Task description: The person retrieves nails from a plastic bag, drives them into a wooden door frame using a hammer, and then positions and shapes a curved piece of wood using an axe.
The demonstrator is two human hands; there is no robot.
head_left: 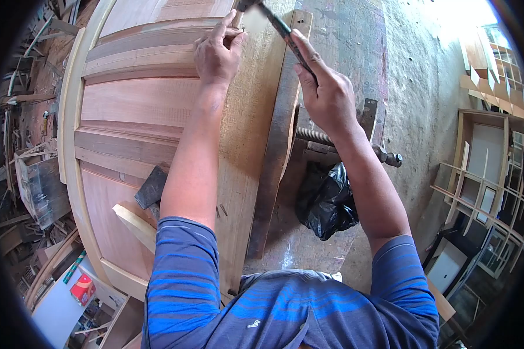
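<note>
My right hand (326, 93) is wrapped round the dark handle of a hammer (282, 29), whose head is blurred at the top edge of the view. To its left, my left hand (218, 55) rests at the edge of a panelled wooden door (137, 99), near the pale side board (244, 116). The fingers of that hand are bent together, with the index finger pointing up towards the hammer head. Whatever lies between thumb and fingers is too small to make out.
A dark mallet-like tool (152, 187) and a wood offcut (134, 225) lie on the door by my left forearm. Below my right forearm are a vise screw (314, 136) and a black plastic bag (327, 203). Wooden frames (486, 139) stand at the right.
</note>
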